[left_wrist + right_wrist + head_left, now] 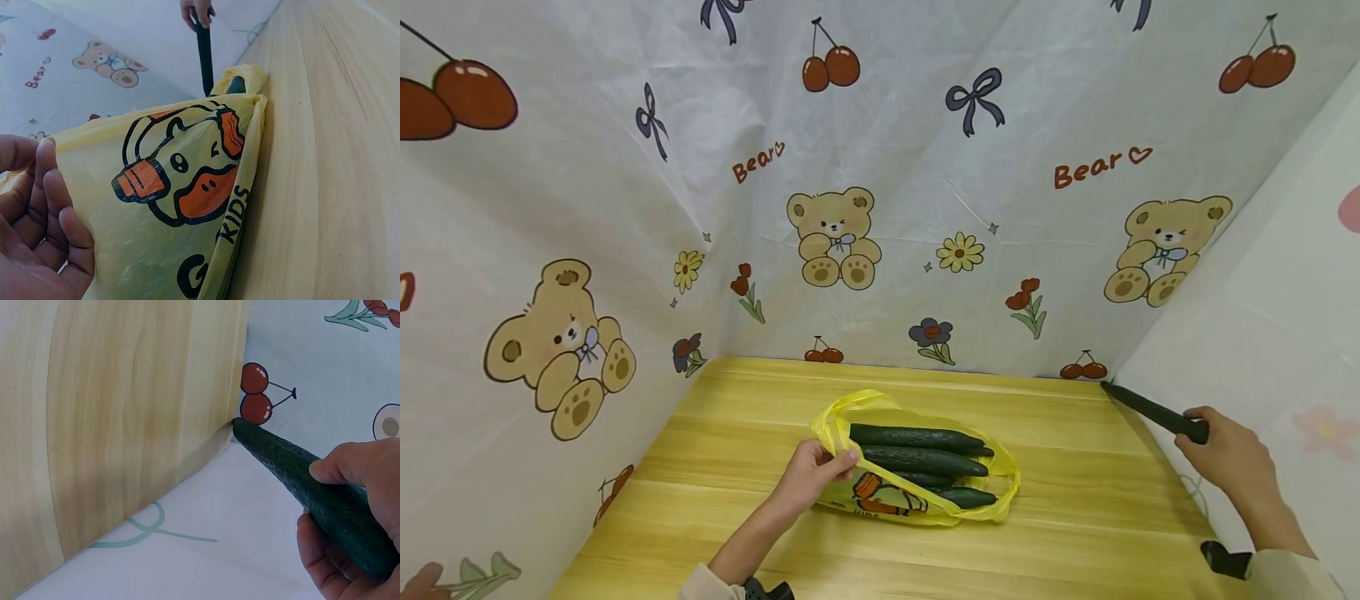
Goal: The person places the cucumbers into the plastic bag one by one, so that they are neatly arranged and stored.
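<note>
A yellow plastic bag (917, 510) with a printed cartoon duck lies on its side in the middle of the wooden table, its mouth spread. Several dark green cucumbers (925, 458) lie inside it. My left hand (816, 471) pinches the bag's rim between thumb and forefinger, as the left wrist view also shows. Out at the right, my right hand (1228, 454) grips one cucumber (300, 475) by its near end. That cucumber slants toward the table's far right corner, its tip close to the edge there.
The wooden table (715, 500) is bounded by a patterned cloth wall (895, 150) at the back and left, with printed bears and cherries. A paler cloth (1285, 333) stands along the right edge.
</note>
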The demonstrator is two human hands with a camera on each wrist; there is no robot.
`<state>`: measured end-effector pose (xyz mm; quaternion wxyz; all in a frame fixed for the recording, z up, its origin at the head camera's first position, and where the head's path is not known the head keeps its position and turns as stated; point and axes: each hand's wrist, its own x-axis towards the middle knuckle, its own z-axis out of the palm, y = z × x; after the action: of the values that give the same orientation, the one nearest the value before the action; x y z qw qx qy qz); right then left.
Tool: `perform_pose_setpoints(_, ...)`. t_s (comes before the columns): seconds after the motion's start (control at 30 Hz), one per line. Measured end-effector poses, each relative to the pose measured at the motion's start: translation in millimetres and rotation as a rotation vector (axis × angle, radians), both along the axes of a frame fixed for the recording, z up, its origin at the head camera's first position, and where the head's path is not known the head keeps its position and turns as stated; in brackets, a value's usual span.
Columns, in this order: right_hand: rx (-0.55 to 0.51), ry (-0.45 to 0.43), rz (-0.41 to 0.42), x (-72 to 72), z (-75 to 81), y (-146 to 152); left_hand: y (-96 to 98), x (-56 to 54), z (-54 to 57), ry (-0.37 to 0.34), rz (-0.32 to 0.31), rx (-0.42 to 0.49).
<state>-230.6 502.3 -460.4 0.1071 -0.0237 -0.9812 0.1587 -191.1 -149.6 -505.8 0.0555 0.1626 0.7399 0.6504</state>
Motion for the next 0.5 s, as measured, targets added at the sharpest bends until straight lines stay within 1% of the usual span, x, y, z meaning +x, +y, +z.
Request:
perform_pose_setpoints(0.23, -0.02, 0.036, -0.023, 0.6, 3.3, -3.2, 1.5, -0.8, 1.4, 0.001, -0.001, 0.003)
perform_pose_setpoints(0.5, -0.09, 0.122, -0.098, 3.2, -1.6, -0.3, 1.2, 0.3, 1.8, 0.011, -0.009, -0.004)
